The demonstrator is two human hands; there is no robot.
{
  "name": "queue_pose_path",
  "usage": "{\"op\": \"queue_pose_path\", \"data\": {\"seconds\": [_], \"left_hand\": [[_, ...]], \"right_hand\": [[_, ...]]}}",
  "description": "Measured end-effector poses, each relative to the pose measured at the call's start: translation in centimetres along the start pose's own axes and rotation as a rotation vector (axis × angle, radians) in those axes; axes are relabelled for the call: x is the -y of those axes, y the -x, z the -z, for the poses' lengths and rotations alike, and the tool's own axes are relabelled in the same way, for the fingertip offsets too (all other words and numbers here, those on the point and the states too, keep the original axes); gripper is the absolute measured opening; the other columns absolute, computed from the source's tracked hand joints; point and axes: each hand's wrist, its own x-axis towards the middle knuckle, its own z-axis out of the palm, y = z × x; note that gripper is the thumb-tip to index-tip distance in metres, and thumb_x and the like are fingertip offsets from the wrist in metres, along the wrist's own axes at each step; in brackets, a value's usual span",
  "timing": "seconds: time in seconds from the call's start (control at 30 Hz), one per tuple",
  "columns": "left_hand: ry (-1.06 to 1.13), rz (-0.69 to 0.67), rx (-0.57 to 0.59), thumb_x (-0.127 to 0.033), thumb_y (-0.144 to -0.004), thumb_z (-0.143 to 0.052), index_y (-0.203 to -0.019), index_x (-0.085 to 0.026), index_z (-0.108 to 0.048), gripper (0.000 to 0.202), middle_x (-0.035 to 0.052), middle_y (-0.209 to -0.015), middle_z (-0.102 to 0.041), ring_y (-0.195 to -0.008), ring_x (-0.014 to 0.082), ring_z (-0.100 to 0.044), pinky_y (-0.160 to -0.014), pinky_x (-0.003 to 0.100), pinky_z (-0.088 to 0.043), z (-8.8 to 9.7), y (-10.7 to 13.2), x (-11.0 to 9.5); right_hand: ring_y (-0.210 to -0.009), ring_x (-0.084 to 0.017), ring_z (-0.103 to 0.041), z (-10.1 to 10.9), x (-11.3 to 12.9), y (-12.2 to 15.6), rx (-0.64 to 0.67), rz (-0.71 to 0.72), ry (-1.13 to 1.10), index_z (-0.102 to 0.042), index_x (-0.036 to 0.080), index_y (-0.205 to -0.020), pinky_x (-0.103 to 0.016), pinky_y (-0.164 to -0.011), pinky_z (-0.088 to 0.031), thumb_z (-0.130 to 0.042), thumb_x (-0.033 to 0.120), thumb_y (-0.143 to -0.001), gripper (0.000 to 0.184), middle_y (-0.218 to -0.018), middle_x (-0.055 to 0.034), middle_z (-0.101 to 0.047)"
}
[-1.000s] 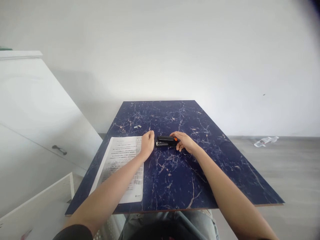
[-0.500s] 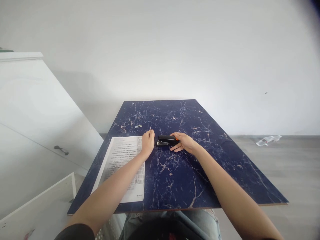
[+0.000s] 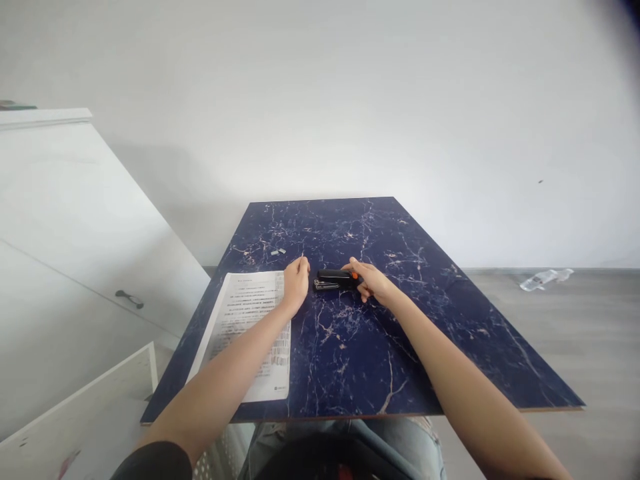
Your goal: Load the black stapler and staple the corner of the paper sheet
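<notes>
A black stapler (image 3: 334, 275) with an orange part at its rear lies near the middle of the blue marbled table (image 3: 345, 373), its front end pointing left. My right hand (image 3: 374, 281) is closed around the stapler's rear end, fingers curled at its side. My left hand (image 3: 297, 285) is closed beside the stapler's front, over the right edge of the printed paper sheets (image 3: 250, 300). Whatever its fingers may hold is hidden. Beyond that hand lie two small pale strips that look like staples (image 3: 278, 252).
On the left stands a white cabinet (image 3: 75, 220) with a dark handle (image 3: 129, 299). The table's far edge is close to a pale wall (image 3: 320, 100). Clear plastic (image 3: 545, 279) lies on the grey floor (image 3: 565, 333) at the right.
The fingers of my right hand, stretched along the stapler before, have curled in at its rear end. My left hand stays closed in nearly the same place. The view has shifted slightly.
</notes>
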Motion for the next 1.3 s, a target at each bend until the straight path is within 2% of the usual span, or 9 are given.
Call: {"op": "queue_pose_path", "data": {"seconds": [0.1, 0.23, 0.37, 0.47, 0.57, 0.73, 1.03, 1.2, 1.3], "left_hand": [[-0.138, -0.067, 0.157, -0.038, -0.099, -0.039, -0.074, -0.021, -0.053, 0.033, -0.0017, -0.063, -0.053, -0.060, 0.0140, -0.050, -0.061, 0.026, -0.035, 1.3, -0.7, -1.1], [-0.346, -0.202, 0.552, -0.031, -0.090, -0.057, -0.087, -0.022, -0.064, 0.012, 0.0011, -0.076, -0.068, -0.065, 0.0157, -0.058, -0.064, 0.028, -0.039, 3.9, -2.2, -2.2], [-0.331, -0.213, 0.681, -0.038, -0.084, -0.067, -0.097, -0.022, -0.067, 0.020, 0.0031, -0.084, -0.071, -0.070, 0.0180, -0.062, -0.065, 0.028, -0.043, 5.4, -2.4, -2.2], [-0.295, -0.226, 0.711, -0.039, -0.077, -0.075, -0.101, -0.023, -0.069, 0.029, 0.0031, -0.084, -0.071, -0.073, 0.0199, -0.065, -0.065, 0.028, -0.044, 5.2, -1.8, -1.8], [-0.306, -0.244, 0.638, -0.034, -0.072, -0.080, -0.094, -0.022, -0.072, 0.026, 0.0036, -0.082, -0.072, -0.072, 0.0207, -0.066, -0.064, 0.028, -0.043, 4.5, -1.3, -1.4], [-0.319, -0.204, 0.584, -0.031, -0.073, -0.078, -0.081, -0.023, -0.075, 0.012, 0.0039, -0.079, -0.074, -0.066, 0.0186, -0.065, -0.061, 0.027, -0.043, 4.4, -1.6, -1.3], [-0.435, -0.248, 0.711, -0.034, -0.073, -0.075, -0.078, -0.023, -0.075, 0.012, 0.0038, -0.072, -0.068, -0.061, 0.0182, -0.059, -0.056, 0.028, -0.038, 7.7, -3.0, -2.0], [-0.424, -0.208, 0.772, -0.039, -0.072, -0.077, -0.080, -0.025, -0.076, 0.016, 0.0044, -0.074, -0.068, -0.064, 0.0197, -0.061, -0.058, 0.029, -0.040, 8.6, -3.4, -1.7], [-0.418, -0.190, 0.706, -0.048, -0.073, -0.077, -0.082, -0.025, -0.075, 0.025, 0.0063, -0.081, -0.071, -0.070, 0.0214, -0.064, -0.061, 0.029, -0.043, 8.8, -4.0, -1.3]], "right_hand": [[-0.035, -0.004, -0.039, 0.3, -0.4, -0.5, -0.122, 0.092, 0.149, -0.071, 0.018, -0.107, -0.024, -0.031, -0.045, -0.046, 0.069, -0.093, 0.058, -0.099, -0.0079, -0.073], [-0.038, -0.006, -0.045, 0.5, -0.8, -0.9, -0.190, 0.166, 0.255, -0.073, 0.018, -0.103, -0.023, -0.032, -0.041, -0.043, 0.072, -0.092, 0.062, -0.101, -0.0073, -0.075], [-0.053, -0.012, -0.058, 0.4, -0.3, -0.5, -0.165, 0.337, 0.413, -0.073, 0.022, -0.102, -0.024, -0.045, -0.047, -0.050, 0.068, -0.091, 0.053, -0.101, -0.0050, -0.075], [-0.078, -0.019, -0.066, 0.2, 0.2, -0.1, -0.162, 0.505, 0.582, -0.074, 0.024, -0.102, -0.029, -0.071, -0.052, -0.069, 0.059, -0.082, 0.040, -0.097, -0.0034, -0.075], [-0.085, -0.021, -0.067, 0.0, 0.3, 0.0, -0.119, 0.580, 0.687, -0.075, 0.025, -0.102, -0.033, -0.083, -0.050, -0.078, 0.051, -0.075, 0.038, -0.097, -0.0037, -0.075], [-0.084, -0.021, -0.067, -0.1, 0.2, -0.1, -0.103, 0.603, 0.722, -0.075, 0.024, -0.097, -0.032, -0.081, -0.049, -0.076, 0.046, -0.077, 0.030, -0.095, -0.0043, -0.075], [-0.082, -0.020, -0.066, 0.2, 0.1, -0.2, -0.083, 0.601, 0.699, -0.075, 0.024, -0.097, -0.031, -0.079, -0.048, -0.078, 0.044, -0.077, 0.029, -0.094, -0.0024, -0.075], [-0.085, -0.021, -0.067, 0.3, 0.2, -0.1, -0.061, 0.590, 0.711, -0.075, 0.024, -0.095, -0.032, -0.080, -0.048, -0.076, 0.045, -0.078, 0.027, -0.096, -0.0030, -0.075], [-0.085, -0.021, -0.067, 0.3, 0.1, -0.2, -0.061, 0.584, 0.707, -0.075, 0.025, -0.096, -0.032, -0.080, -0.048, -0.075, 0.045, -0.079, 0.027, -0.096, -0.0028, -0.075]]}}
